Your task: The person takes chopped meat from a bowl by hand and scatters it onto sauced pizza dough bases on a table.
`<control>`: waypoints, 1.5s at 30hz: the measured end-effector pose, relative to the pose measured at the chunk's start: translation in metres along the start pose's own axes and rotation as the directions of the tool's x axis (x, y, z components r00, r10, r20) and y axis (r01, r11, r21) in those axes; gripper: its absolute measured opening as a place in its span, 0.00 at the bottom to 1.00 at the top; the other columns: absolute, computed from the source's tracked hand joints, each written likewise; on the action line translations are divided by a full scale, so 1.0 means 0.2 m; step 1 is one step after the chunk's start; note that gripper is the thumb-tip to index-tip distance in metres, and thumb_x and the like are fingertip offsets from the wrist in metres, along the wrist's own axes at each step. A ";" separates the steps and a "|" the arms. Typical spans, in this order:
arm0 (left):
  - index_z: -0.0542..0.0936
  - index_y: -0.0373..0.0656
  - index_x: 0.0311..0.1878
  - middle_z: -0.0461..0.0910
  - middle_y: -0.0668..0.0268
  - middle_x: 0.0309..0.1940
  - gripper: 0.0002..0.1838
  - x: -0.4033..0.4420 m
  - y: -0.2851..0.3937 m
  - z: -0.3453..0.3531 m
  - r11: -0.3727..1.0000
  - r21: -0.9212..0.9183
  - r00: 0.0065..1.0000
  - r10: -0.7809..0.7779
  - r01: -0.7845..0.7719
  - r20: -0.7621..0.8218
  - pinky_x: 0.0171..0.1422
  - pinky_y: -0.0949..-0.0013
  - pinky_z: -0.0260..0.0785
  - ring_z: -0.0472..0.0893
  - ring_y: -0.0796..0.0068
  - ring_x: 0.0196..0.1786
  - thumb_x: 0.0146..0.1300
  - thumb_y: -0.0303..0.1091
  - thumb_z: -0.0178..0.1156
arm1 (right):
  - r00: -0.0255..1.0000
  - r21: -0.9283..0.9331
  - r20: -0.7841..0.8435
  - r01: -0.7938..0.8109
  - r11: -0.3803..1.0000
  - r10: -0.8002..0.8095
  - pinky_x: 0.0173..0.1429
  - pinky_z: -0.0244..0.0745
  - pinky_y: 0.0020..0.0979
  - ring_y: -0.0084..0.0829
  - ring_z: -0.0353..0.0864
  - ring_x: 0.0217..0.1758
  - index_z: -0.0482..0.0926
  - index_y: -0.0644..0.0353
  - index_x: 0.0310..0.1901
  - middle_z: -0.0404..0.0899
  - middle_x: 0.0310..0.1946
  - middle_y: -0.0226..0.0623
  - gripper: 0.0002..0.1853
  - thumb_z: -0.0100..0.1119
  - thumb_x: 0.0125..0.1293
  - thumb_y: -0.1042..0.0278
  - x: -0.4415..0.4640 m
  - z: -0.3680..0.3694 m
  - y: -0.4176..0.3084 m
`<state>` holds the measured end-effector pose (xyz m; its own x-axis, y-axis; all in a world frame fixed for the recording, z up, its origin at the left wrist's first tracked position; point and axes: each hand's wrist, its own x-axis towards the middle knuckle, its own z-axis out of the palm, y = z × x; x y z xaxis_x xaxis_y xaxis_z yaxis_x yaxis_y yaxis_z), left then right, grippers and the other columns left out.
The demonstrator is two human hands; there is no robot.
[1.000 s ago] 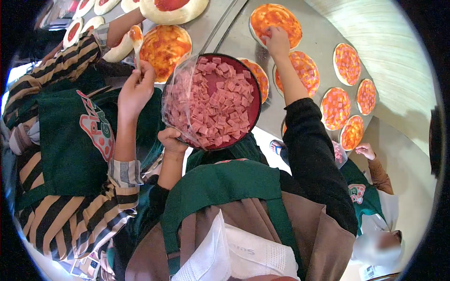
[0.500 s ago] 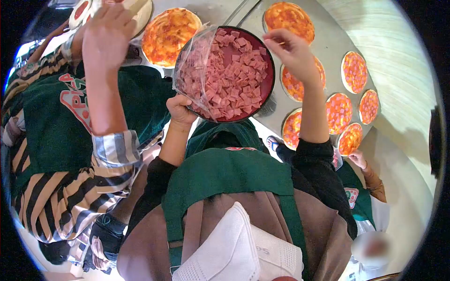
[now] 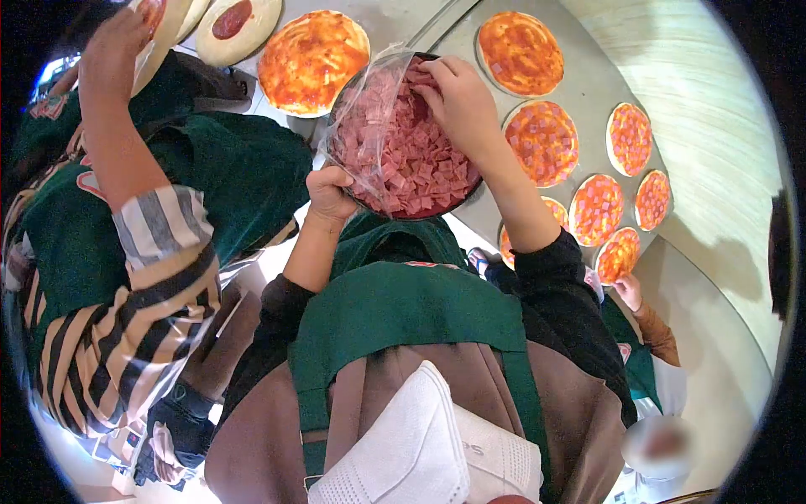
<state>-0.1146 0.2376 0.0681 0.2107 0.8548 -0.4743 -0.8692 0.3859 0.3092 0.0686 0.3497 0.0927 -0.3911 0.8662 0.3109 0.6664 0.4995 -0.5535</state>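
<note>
Steadily, a pizza worker's left hand (image 3: pixel 330 191) grasps the rim of a round bowl (image 3: pixel 453 198), thumb at the edge and the other fingers mostly out of sight, above a green apron (image 3: pixel 411 307) and beside the counter (image 3: pixel 588 76). Diced ham (image 3: pixel 432 168) fills the bowl, its left side draped in clear plastic wrap (image 3: pixel 363 126). At the far rim, the right hand (image 3: pixel 457 97) bends over the ham, fingers partly curled and pointing down into the bowl; whether that grip pinches any pieces cannot be told.

Half a second earlier, the same right hand is outside the bowl, to its right; a second earlier, it is at the sauced pizza (image 3: pixel 520 52) that now lies clear of it at the far end. The left grip on the bowl is unchanged throughout. To the left, a striped-sleeved co-worker's hand (image 3: pixel 113 46), which holds a spoon a second ago, is now at a dough base (image 3: pixel 159 50), farther from the bowl.
</note>
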 end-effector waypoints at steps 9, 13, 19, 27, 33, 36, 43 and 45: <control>0.60 0.36 0.58 0.67 0.53 0.52 0.42 -0.06 0.02 -0.01 0.999 -0.037 0.998 0.001 0.001 0.060 0.60 0.53 0.61 0.69 0.55 0.54 0.27 0.23 0.45 | 0.997 0.027 0.067 -0.044 0.999 0.042 0.45 0.68 0.35 0.41 0.70 0.43 0.70 0.60 0.38 0.73 0.36 0.40 0.14 0.57 0.47 0.74 -0.07 0.06 -0.06; 0.60 0.35 0.57 0.68 0.52 0.51 0.40 -0.09 0.01 -0.03 0.997 -0.074 0.999 0.029 -0.026 0.039 0.58 0.51 0.62 0.70 0.54 0.52 0.28 0.23 0.44 | 0.992 0.019 0.124 -0.018 1.000 0.016 0.48 0.66 0.35 0.43 0.70 0.44 0.71 0.62 0.40 0.74 0.36 0.42 0.15 0.57 0.47 0.76 -0.11 0.09 -0.06; 0.61 0.34 0.57 0.69 0.53 0.49 0.39 -0.15 0.03 -0.10 0.996 -0.090 0.998 0.022 -0.017 0.055 0.57 0.52 0.63 0.72 0.54 0.50 0.28 0.22 0.43 | 0.976 0.031 0.211 0.056 0.998 -0.061 0.48 0.66 0.36 0.44 0.70 0.44 0.70 0.64 0.42 0.73 0.37 0.44 0.17 0.55 0.47 0.78 -0.11 0.12 -0.09; 0.60 0.35 0.57 0.69 0.53 0.49 0.40 -0.21 0.09 -0.14 0.989 -0.131 0.991 0.079 -0.065 0.104 0.55 0.52 0.65 0.72 0.55 0.49 0.29 0.23 0.43 | 0.956 0.235 0.293 -0.096 0.967 0.024 0.47 0.69 0.31 0.39 0.74 0.41 0.70 0.66 0.41 0.74 0.37 0.43 0.13 0.55 0.52 0.77 -0.07 0.11 -0.21; 0.60 0.34 0.58 0.67 0.54 0.53 0.41 -0.26 0.08 -0.16 0.984 -0.135 0.993 0.119 -0.119 -0.010 0.61 0.55 0.59 0.67 0.55 0.55 0.28 0.24 0.44 | 0.761 0.751 0.593 -0.640 0.161 0.264 0.47 0.71 0.25 0.26 0.74 0.40 0.71 0.68 0.43 0.74 0.38 0.37 0.12 0.52 0.56 0.77 -0.06 0.08 -0.21; 0.60 0.35 0.58 0.67 0.54 0.54 0.41 -0.27 0.04 -0.15 0.983 -0.132 0.992 0.130 -0.130 -0.010 0.63 0.57 0.56 0.67 0.57 0.56 0.28 0.25 0.44 | 0.700 0.726 0.688 -0.667 -0.169 0.193 0.49 0.70 0.24 0.25 0.74 0.41 0.70 0.69 0.44 0.73 0.38 0.36 0.13 0.52 0.56 0.78 -0.08 0.03 -0.18; 0.61 0.36 0.58 0.68 0.56 0.53 0.40 -0.27 0.11 -0.18 0.977 -0.126 0.985 0.174 -0.173 -0.003 0.62 0.56 0.56 0.67 0.57 0.55 0.30 0.25 0.45 | 0.761 0.777 0.623 -0.629 -0.032 0.183 0.50 0.69 0.22 0.23 0.73 0.43 0.70 0.67 0.46 0.73 0.40 0.36 0.16 0.56 0.53 0.80 -0.04 0.10 -0.26; 0.64 0.35 0.56 0.70 0.57 0.50 0.39 -0.27 0.11 -0.17 0.976 -0.140 0.986 0.165 -0.165 -0.010 0.62 0.59 0.56 0.69 0.59 0.54 0.29 0.26 0.46 | 0.760 0.773 0.616 -0.634 0.024 0.206 0.49 0.69 0.22 0.23 0.73 0.43 0.70 0.67 0.46 0.73 0.40 0.36 0.17 0.56 0.53 0.80 -0.05 0.10 -0.27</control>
<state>-0.1595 0.1874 0.0730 0.0598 0.9034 -0.4247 -0.9460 0.1871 0.2647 0.0237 0.3139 0.1053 -0.5514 0.7555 -0.3538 -0.2271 -0.5440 -0.8077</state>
